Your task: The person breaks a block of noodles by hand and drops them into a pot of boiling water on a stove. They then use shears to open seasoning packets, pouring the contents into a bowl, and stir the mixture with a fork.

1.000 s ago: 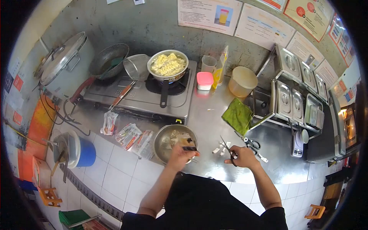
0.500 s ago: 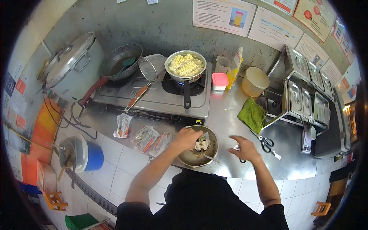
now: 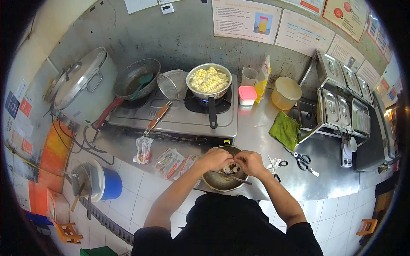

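Both hands meet over a metal bowl (image 3: 222,186) at the counter's front edge. My left hand (image 3: 216,159) is closed at the bowl's upper left, its fingertips pinching something small that I cannot make out. Against it, my right hand (image 3: 251,163) pinches at the same spot, with what it holds hidden. Below the fingertips, whitish and dark food (image 3: 231,169) lies in the bowl. A spoon (image 3: 239,179) leans there with its handle over the right rim. Torn packets (image 3: 168,163) lie left of the bowl.
Noodles cook in a pan (image 3: 209,81) over a lit burner. A wok (image 3: 136,81) and strainer (image 3: 168,87) rest on the stove. Scissors (image 3: 302,160), a green cloth (image 3: 285,130), a pink-lidded tub (image 3: 247,95) and a round container (image 3: 286,94) are to the right.
My right hand has moved left from beside the bowl to meet my left hand over it, and its spread fingers have closed. The camera view has shifted slightly.
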Motion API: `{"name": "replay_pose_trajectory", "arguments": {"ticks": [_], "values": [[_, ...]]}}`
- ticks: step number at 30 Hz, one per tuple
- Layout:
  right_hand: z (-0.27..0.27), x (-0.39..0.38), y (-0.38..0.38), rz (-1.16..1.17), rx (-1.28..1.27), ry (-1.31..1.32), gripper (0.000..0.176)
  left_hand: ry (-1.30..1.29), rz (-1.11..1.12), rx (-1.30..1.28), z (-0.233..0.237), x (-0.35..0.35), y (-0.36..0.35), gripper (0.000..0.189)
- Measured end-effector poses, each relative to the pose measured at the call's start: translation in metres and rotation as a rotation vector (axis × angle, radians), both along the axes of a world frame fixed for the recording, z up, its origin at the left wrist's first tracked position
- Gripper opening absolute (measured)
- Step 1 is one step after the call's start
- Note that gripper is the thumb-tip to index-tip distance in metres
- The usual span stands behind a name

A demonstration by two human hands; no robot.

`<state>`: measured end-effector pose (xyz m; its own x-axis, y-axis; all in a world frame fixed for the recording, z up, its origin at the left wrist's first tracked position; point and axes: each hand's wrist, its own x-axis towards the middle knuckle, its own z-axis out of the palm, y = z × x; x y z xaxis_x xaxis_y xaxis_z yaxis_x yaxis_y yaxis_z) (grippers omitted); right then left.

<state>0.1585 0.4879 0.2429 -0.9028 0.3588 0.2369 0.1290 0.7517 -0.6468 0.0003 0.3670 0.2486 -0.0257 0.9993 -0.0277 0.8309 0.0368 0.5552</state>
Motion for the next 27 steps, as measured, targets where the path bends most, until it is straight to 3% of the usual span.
{"name": "replay_pose_trajectory", "arguments": {"ticks": [5,7,14,17,19,23,27], "values": [[0.003,0.002,-0.002,-0.065,-0.081,-0.039,0.01,-0.009,0.014,0.007,-0.006,0.003,0.002,0.025],[0.007,0.002,-0.004,-0.101,-0.161,-0.087,0.01,0.012,0.013,0.155,-0.012,0.004,0.002,0.021],[0.016,0.0,-0.009,-0.166,-0.223,-0.161,0.011,0.043,0.074,0.273,-0.012,0.012,0.002,0.019],[0.018,0.0,-0.009,-0.181,-0.201,-0.14,0.011,0.08,0.099,0.237,-0.002,0.012,0.0,0.019],[0.018,0.002,-0.006,-0.184,-0.116,-0.125,0.012,-0.034,0.124,0.041,0.009,0.007,-0.005,0.024],[0.022,0.005,-0.005,-0.163,-0.138,-0.167,0.013,-0.08,0.039,0.068,-0.008,-0.007,-0.006,0.028],[0.016,-0.002,-0.005,-0.054,0.036,-0.055,0.012,-0.075,0.045,0.1,-0.012,-0.006,-0.005,0.027]]}}
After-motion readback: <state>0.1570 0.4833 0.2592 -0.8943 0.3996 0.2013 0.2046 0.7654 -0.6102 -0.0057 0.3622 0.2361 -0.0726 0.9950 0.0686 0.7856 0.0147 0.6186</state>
